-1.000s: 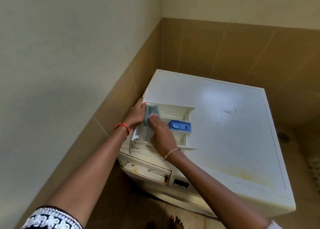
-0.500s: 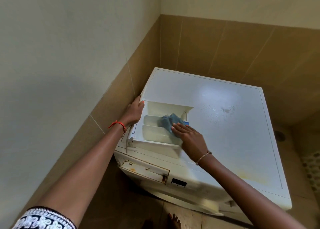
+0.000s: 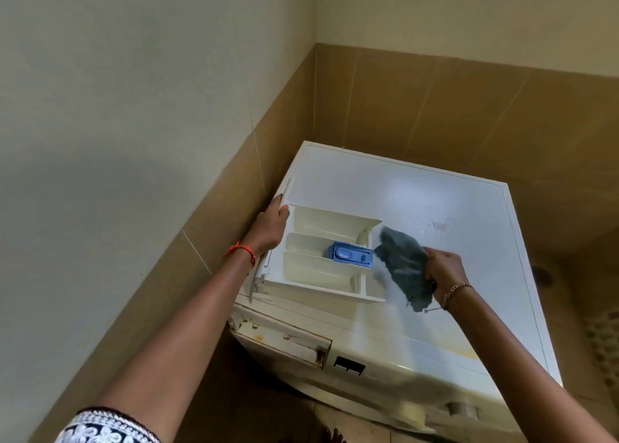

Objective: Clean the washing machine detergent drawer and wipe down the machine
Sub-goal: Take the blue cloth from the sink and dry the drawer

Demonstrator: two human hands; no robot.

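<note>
A white detergent drawer [image 3: 311, 268] lies on top of the white washing machine [image 3: 418, 208], near its left edge, with a blue insert [image 3: 350, 255] in its right-hand part. My left hand [image 3: 268, 229] grips the drawer's left end. My right hand [image 3: 445, 270] is lifted just right of the drawer and is closed on a grey-blue cloth [image 3: 403, 266], which hangs above the machine's top. The empty drawer slot [image 3: 284, 340] shows on the machine's front, with rust-coloured marks.
The machine stands in a corner between a tiled left wall [image 3: 221, 228] and a tiled back wall [image 3: 435, 107]. Small wet marks [image 3: 438, 224] and a yellowish stain [image 3: 462, 352] lie on its top. A floor drain [image 3: 541, 275] lies to the right.
My right hand has pulled the cloth out of the drawer's compartments and lifted it to the right, which uncovers the blue insert. My left hand keeps its hold on the drawer's left end.
</note>
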